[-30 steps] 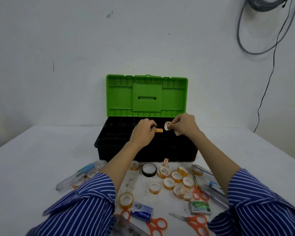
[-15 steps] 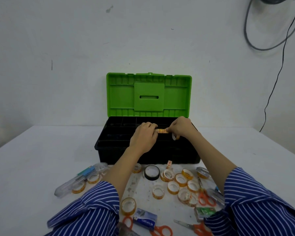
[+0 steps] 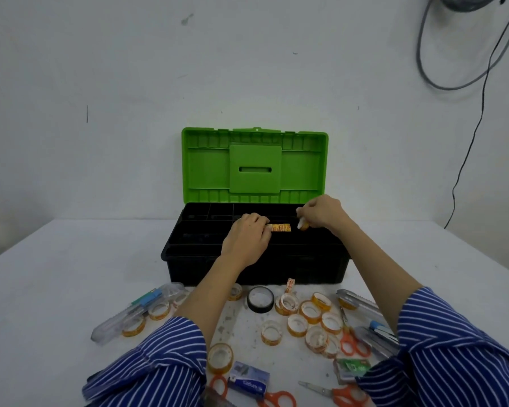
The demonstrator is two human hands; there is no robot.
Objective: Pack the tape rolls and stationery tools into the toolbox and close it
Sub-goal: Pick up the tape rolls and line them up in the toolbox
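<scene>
Orange-printed tape rolls point(image 3: 281, 227) (row, on edge)

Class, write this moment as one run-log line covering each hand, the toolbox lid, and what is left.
left hand: holds row of tape rolls | right hand: pinches tape roll | toolbox lid: open | left: scissors

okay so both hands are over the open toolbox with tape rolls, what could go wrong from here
The left hand steadies a row of tape rolls standing on edge in the toolbox; letting go might let them tip or roll. The right hand pinches another roll at its fingertips, so it could slip. The striped sleeves hang over loose rolls and scissors and may sweep them.
</scene>
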